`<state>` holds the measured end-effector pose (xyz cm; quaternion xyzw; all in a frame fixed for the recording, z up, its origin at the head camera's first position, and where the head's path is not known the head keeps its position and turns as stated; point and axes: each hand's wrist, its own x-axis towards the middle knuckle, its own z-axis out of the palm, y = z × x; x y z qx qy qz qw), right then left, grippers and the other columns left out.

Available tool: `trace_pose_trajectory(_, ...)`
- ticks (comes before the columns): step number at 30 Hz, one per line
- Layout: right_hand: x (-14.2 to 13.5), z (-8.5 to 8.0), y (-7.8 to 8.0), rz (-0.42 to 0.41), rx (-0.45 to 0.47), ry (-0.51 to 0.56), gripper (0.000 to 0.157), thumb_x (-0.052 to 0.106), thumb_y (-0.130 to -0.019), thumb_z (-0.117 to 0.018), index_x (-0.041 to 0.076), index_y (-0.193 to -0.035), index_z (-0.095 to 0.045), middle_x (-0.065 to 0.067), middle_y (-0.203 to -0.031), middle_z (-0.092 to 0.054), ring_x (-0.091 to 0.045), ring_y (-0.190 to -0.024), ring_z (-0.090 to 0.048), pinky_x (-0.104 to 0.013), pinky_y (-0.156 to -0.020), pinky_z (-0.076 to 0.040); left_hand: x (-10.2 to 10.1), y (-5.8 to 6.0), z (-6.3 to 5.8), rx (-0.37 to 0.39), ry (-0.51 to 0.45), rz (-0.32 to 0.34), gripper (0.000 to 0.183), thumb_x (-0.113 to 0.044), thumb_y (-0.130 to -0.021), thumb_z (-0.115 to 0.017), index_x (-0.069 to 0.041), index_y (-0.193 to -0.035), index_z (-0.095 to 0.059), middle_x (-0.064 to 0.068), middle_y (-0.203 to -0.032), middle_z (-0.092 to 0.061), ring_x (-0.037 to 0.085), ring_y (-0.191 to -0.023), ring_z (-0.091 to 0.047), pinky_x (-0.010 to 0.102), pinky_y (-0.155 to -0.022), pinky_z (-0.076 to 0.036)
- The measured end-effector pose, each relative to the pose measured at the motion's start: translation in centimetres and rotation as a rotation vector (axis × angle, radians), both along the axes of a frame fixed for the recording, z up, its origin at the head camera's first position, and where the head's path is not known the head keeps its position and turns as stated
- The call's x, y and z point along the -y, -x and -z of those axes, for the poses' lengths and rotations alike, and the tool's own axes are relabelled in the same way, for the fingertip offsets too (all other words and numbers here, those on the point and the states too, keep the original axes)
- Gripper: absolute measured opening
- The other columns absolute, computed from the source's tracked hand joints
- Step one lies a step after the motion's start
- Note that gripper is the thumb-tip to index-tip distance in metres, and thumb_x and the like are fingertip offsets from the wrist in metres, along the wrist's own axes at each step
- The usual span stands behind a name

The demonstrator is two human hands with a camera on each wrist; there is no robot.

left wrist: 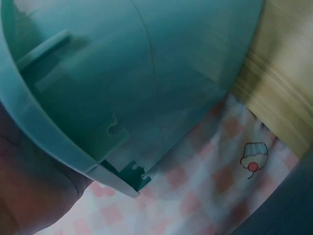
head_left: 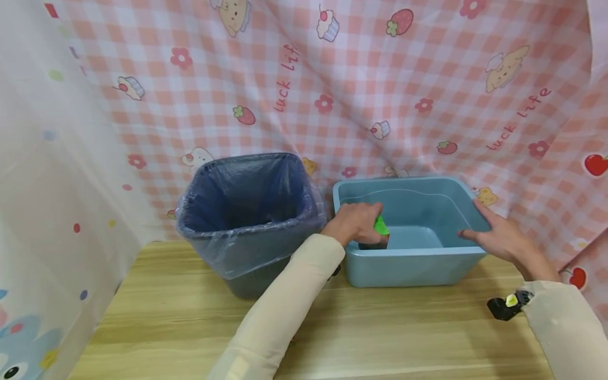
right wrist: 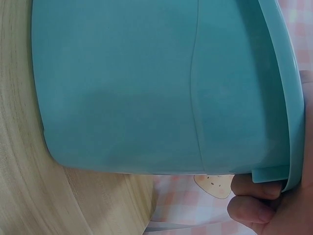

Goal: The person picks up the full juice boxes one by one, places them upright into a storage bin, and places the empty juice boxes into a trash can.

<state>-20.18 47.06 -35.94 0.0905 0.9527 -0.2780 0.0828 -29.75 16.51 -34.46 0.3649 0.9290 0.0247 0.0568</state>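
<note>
Reaching into the tub (head_left: 413, 269), L grip (head_left: 356, 222) has fingers curled on a green-topped item (head_left: 381, 227), inside at L end. R grip (head_left: 502, 236) clasps the R rim, thumb inside, fingers outside. Risks: item could slip b/c the hold, partly hidden, may be shallow; tub could skid on desk (head_left: 404, 327) w/ a knock if R grip loosens. Txt: "luck life" on curtain (head_left: 351, 74); item's label n/a, can't read.

Your bin (head_left: 248, 282) sits left of the tub (head_left: 413, 269). Both stand on your table (head_left: 404, 327). A curtain (head_left: 351, 79) hangs behind them.
</note>
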Motion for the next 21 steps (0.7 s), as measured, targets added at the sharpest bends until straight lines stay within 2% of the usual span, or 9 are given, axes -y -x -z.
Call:
trace_pose_trajectory(3,0.1,0.0,0.1,0.000,-0.002,0.005,0.107,0.059,-0.092,-0.059,0.016,-0.156,0.015,-0.044,-0.152,-0.006,-0.067,-0.129,-0.022,-0.079,-0.096,-0.025,0.0,0.0,0.1,0.000,0.041,0.007,0.044,-0.057,-0.087,-0.062,-0.024,-0.113,-0.048,-0.006,-0.091,-0.056,0.011,-0.085,-0.056,0.032,-0.074,-0.046)
trace_pose_trajectory(5,0.2,0.0,0.1,-0.001,0.000,0.008,0.107,0.059,-0.092,-0.059,0.016,-0.156,0.015,-0.044,-0.152,-0.006,-0.067,-0.129,-0.022,-0.079,-0.096,-0.025,-0.1,0.1,0.2,0.005,0.064,0.011,0.046,-0.056,-0.088,-0.062,-0.024,-0.118,-0.048,-0.006,-0.092,-0.057,0.012,-0.088,-0.056,0.036,-0.083,-0.046)
trace_pose_trajectory(8,0.2,0.0,0.1,-0.002,0.004,0.013,0.107,0.059,-0.092,-0.059,0.017,-0.156,0.016,-0.044,-0.152,-0.005,-0.068,-0.129,-0.021,-0.080,-0.096,-0.024,-0.3,0.3,0.4,0.021,0.089,0.007,0.051,-0.054,-0.088,-0.062,-0.024,-0.126,-0.048,-0.006,-0.094,-0.058,0.014,-0.095,-0.057,0.043,-0.097,-0.041)
trace_pose_trajectory(11,0.2,0.0,0.1,-0.003,0.001,0.014,0.106,0.058,-0.092,-0.058,0.017,-0.155,0.016,-0.045,-0.152,-0.004,-0.068,-0.129,-0.021,-0.080,-0.096,-0.025,-0.4,0.4,0.6,0.027,0.115,0.004,0.055,-0.053,-0.089,-0.062,-0.023,-0.132,-0.047,-0.005,-0.097,-0.060,0.016,-0.100,-0.058,0.048,-0.106,-0.035)
trace_pose_trajectory(16,0.1,0.0,0.0,-0.007,-0.010,0.005,0.105,0.057,-0.093,-0.058,0.016,-0.156,0.016,-0.045,-0.151,-0.005,-0.069,-0.129,-0.021,-0.079,-0.097,-0.025,-0.5,0.4,1.2,0.000,0.165,0.010,0.063,-0.056,-0.089,-0.060,-0.023,-0.140,-0.044,-0.003,-0.109,-0.063,0.019,-0.108,-0.059,0.049,-0.108,-0.033)
trace_pose_trajectory(21,0.0,0.0,0.0,-0.004,-0.007,0.007,0.106,0.058,-0.092,-0.058,0.015,-0.156,0.015,-0.046,-0.151,-0.006,-0.068,-0.128,-0.022,-0.080,-0.096,-0.025,-0.6,0.4,1.7,-0.030,0.221,0.008,0.072,-0.062,-0.088,-0.059,-0.024,-0.147,-0.039,-0.003,-0.121,-0.064,0.018,-0.112,-0.060,0.042,-0.102,-0.037)
